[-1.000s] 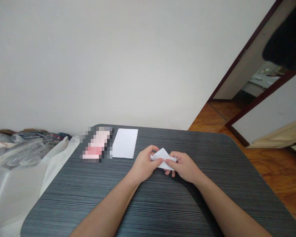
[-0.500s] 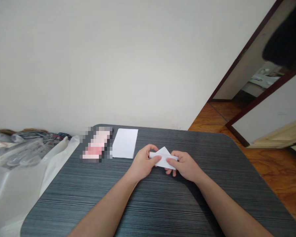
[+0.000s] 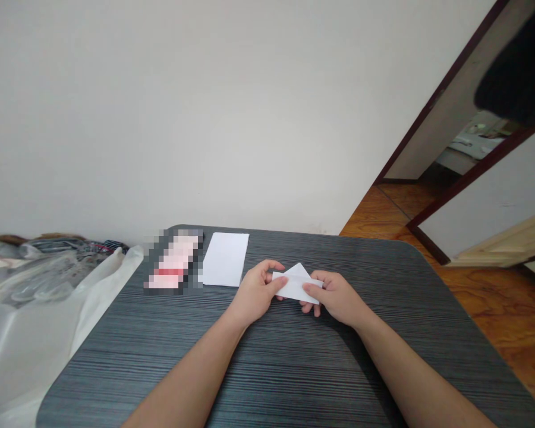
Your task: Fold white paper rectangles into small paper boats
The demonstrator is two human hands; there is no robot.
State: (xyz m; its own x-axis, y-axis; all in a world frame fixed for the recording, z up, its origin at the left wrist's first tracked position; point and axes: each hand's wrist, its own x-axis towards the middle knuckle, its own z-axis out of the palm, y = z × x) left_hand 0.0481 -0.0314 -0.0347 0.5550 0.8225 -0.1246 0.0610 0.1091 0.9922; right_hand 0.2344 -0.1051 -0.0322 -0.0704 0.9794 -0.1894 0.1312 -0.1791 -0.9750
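Note:
A folded white paper [image 3: 296,284] with a pointed top is held just above the dark striped table [image 3: 294,368]. My left hand [image 3: 256,292] pinches its left end between thumb and fingers, and my right hand [image 3: 334,297] grips its right end. Part of the paper is hidden behind my fingers. Up the table, to the left of my hands, lies a neat stack of white paper [image 3: 225,259]. Next to it is a pink and white item [image 3: 172,261], pixelated and impossible to identify.
Crumpled clear plastic [image 3: 40,279] and a white sheet [image 3: 35,345] lie beyond the table's left edge. A white wall [image 3: 205,119] stands behind the table. To the right are a wooden floor [image 3: 494,297], a doorway [image 3: 472,142] and a dark cloth [image 3: 517,71].
My hands have drawn slightly apart, and the folded paper has shifted a little between them. The paper stack and the pink and white item have not moved.

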